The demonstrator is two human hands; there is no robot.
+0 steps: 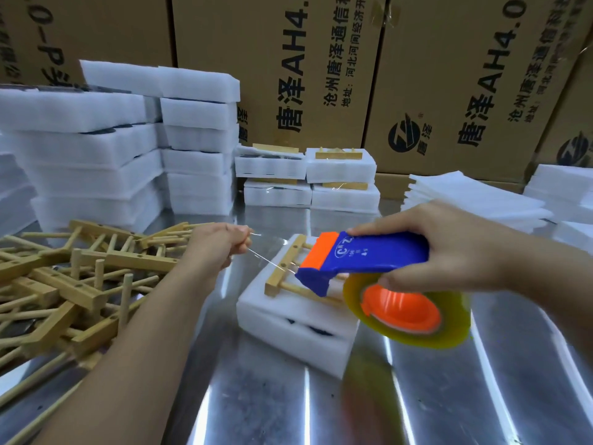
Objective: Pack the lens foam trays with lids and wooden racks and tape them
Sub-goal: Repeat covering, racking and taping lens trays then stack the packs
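Observation:
A white foam tray with its lid [288, 329] lies on the steel table at centre, dark lenses showing in its side slots. A wooden rack [285, 268] rests on top of the lid. My right hand [449, 248] grips a blue and orange tape dispenser [369, 258] with a yellowish roll of clear tape [414, 313], held just above the rack. My left hand [221, 242] pinches the free end of the clear tape strip [266, 260], stretched from the dispenser out to the left over the rack.
A loose pile of wooden racks [73, 271] fills the left. Stacks of foam trays [106, 155] stand behind it. Several taped packs [308, 178] sit at the back centre, foam lids [475, 200] at the right. Printed cardboard boxes [321, 75] wall the back.

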